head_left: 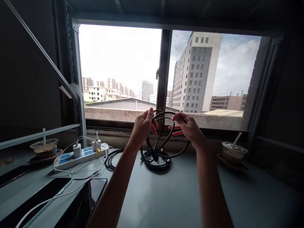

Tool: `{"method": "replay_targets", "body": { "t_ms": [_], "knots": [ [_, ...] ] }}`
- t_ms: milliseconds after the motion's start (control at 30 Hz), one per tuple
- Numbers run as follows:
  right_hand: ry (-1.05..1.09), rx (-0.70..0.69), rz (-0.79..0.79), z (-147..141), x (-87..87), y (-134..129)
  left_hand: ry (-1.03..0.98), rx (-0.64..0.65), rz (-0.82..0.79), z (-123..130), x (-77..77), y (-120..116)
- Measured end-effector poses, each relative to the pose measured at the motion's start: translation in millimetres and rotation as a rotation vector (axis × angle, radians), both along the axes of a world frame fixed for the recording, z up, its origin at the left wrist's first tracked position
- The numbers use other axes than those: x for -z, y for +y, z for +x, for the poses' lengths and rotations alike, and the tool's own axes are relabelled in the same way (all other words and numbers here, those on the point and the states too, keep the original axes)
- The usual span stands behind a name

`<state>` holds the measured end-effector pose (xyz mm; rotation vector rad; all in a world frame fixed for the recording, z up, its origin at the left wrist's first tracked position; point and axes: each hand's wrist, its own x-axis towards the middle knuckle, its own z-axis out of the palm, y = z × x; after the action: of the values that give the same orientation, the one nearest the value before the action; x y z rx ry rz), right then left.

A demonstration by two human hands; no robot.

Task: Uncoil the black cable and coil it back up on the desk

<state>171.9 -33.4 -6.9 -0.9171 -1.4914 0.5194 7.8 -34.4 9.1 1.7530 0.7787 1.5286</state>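
Apparently, looping is in hand: a thin, black, flexible cable [167, 112] is held aloft, pinched by both the left hand [143, 123] and the right hand [188, 126], above a round black cable coil [158, 169] on the grey tabletop [152, 199]; next, steady gathering seems to be called for.

The person's left hand [142, 124] and right hand [190, 128] are bare, with slim fingers [177, 133]. The 2 forearms [124, 169] are bare too, widening smoothly from narrow wrists [135, 144].
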Motion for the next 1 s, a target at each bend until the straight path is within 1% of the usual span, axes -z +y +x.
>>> {"method": "replay_targets", "body": {
  "t_ms": [100,200,333,467,533,633,733,800,900,1000],
  "knots": [
    [0.038,-0.052,-0.041,-3,-3.1,-5,-0.005,-0.019,0.008,1,-1.3,-3],
    [0.055,-0.075,0.014,-6,-6.5,-9,-0.023,-0.014,-0.017,1,-3.9,-8],
    [0.058,-0.090,0.122,-7,-10.4,-16,-0.032,0.062,-0.044,-3,-6.8,-14],
    [0.027,-0.135,0.153,-5,-12.9,-24,-0.044,0.195,-0.133,-11,-5.7,-13],
    [0.013,-0.169,0.157,-4,-12.8,-26,0.001,0.302,-0.187,-14,-3.5,-10],
    [0.001,-0.244,0.158,-5,-11.9,-26,0.080,0.478,-0.215,-13,0.5,-6],
    [0.031,-0.296,0.167,-8,-12.1,-26,0.081,0.579,-0.252,-10,2.9,-3],
    [0.049,-0.324,0.188,-10,-12.8,-28,0.100,0.606,-0.274,-8,3.8,-3],
    [0.008,-0.369,0.209,-11,-13.5,-32,0.114,0.617,-0.291,-2,5.5,-5],
    [-0.063,-0.381,0.232,-10,-13.4,-34,0.092,0.544,-0.322,7,7.8,-11]
  ]
}}
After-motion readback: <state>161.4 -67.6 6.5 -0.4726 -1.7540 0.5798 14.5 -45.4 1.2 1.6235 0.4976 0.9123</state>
